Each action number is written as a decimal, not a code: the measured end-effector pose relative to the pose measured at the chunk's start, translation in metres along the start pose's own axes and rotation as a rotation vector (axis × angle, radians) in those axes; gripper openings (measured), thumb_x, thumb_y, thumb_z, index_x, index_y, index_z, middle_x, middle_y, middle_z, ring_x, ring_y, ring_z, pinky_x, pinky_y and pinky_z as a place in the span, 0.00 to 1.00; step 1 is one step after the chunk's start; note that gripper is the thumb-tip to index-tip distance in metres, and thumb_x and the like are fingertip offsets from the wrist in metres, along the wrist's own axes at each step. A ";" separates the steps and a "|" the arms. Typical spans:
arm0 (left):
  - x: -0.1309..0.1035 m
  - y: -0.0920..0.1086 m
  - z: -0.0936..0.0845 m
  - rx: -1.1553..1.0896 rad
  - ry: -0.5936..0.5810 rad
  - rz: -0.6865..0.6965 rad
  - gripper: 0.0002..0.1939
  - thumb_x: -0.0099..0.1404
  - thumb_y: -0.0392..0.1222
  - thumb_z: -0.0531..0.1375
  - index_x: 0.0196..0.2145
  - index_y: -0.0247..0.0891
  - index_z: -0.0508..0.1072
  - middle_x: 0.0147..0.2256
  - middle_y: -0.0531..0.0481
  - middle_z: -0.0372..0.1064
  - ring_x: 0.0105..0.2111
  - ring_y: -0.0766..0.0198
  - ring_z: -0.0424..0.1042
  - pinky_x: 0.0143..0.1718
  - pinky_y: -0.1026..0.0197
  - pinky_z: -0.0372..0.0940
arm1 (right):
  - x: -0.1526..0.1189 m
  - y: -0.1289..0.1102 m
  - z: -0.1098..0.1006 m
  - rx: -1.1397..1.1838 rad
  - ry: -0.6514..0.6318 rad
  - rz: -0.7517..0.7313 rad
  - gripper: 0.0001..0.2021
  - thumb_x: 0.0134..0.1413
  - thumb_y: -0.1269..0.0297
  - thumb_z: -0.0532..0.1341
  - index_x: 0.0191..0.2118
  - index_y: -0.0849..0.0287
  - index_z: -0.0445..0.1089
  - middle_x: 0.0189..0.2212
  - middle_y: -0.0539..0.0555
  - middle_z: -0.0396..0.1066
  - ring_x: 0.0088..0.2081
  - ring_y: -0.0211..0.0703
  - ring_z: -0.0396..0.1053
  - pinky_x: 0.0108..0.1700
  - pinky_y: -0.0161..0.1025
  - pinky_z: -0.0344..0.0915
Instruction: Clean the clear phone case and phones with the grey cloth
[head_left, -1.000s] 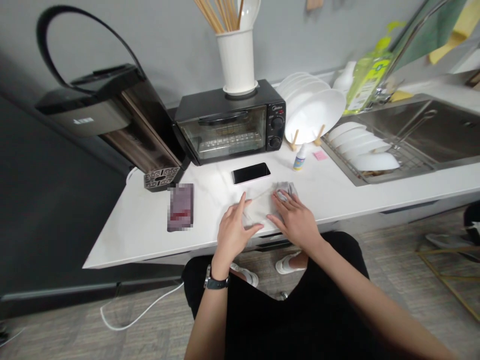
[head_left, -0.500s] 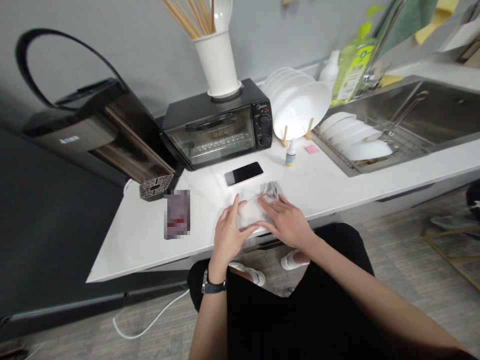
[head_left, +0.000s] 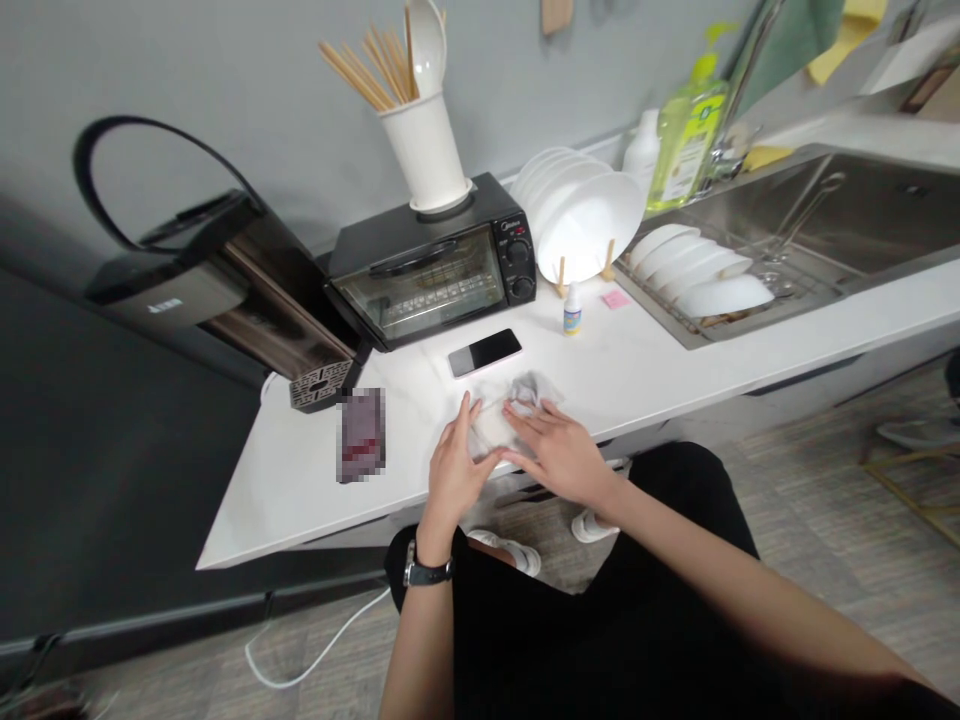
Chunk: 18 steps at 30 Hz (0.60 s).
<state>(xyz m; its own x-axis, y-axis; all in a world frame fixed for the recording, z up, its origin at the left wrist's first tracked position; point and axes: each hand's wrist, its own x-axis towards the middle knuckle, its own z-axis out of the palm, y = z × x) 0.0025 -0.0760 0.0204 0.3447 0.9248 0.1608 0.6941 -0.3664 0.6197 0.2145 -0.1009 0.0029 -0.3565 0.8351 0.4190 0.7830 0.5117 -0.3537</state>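
Note:
Near the counter's front edge lies a crumpled, pale, translucent plastic bag or wrap (head_left: 491,425), with something whitish in it that I cannot make out. My left hand (head_left: 454,462) touches its left side, thumb and fingers spread apart. On its right side rests my right hand (head_left: 559,450), fingers stretched over the crumpled part. The two thumbs almost meet at the front. Just behind the wrap lies a phone (head_left: 485,353) with a dark screen. A small white bottle (head_left: 572,312) stands upright behind and to the right.
A blurred purple packet (head_left: 361,435) lies on the left of the white counter (head_left: 277,500). Behind stand a black dispenser (head_left: 262,290), a toaster oven (head_left: 435,270) with a utensil holder on top, and racked white plates (head_left: 589,225). The sink (head_left: 847,220) is at the right.
The camera view has shifted slightly. Both hands remain at the wrap in nearly the same pose, and my right fingers lie a little farther left over it.

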 end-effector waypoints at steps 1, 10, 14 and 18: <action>0.003 0.003 0.001 0.009 -0.002 -0.002 0.54 0.68 0.47 0.69 0.79 0.48 0.39 0.71 0.43 0.64 0.70 0.47 0.63 0.70 0.42 0.60 | 0.001 0.009 -0.004 -0.040 0.016 0.038 0.32 0.74 0.47 0.56 0.71 0.68 0.64 0.68 0.71 0.66 0.69 0.62 0.66 0.72 0.63 0.61; 0.035 0.003 0.000 0.054 -0.083 0.122 0.50 0.70 0.38 0.61 0.79 0.47 0.36 0.68 0.41 0.67 0.66 0.50 0.70 0.64 0.46 0.67 | 0.022 -0.022 0.018 0.044 0.031 -0.004 0.33 0.76 0.46 0.51 0.71 0.69 0.63 0.68 0.70 0.66 0.70 0.57 0.66 0.74 0.58 0.58; 0.036 0.002 -0.005 0.108 -0.077 0.085 0.53 0.69 0.46 0.67 0.79 0.47 0.39 0.66 0.42 0.69 0.65 0.48 0.71 0.65 0.44 0.65 | 0.012 0.009 0.002 -0.014 0.035 0.033 0.31 0.76 0.48 0.52 0.69 0.68 0.67 0.66 0.70 0.69 0.68 0.60 0.68 0.74 0.63 0.58; 0.038 -0.003 -0.009 0.175 -0.043 0.058 0.50 0.69 0.48 0.68 0.78 0.47 0.46 0.66 0.42 0.70 0.66 0.47 0.69 0.67 0.43 0.64 | -0.001 0.060 -0.021 0.030 0.152 0.242 0.28 0.75 0.51 0.55 0.68 0.67 0.68 0.67 0.68 0.68 0.68 0.62 0.68 0.73 0.64 0.61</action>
<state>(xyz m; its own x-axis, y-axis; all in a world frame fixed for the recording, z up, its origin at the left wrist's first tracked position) 0.0080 -0.0389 0.0319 0.4113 0.8979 0.1571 0.7705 -0.4346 0.4663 0.2726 -0.0751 -0.0015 -0.0789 0.8949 0.4393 0.8196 0.3091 -0.4824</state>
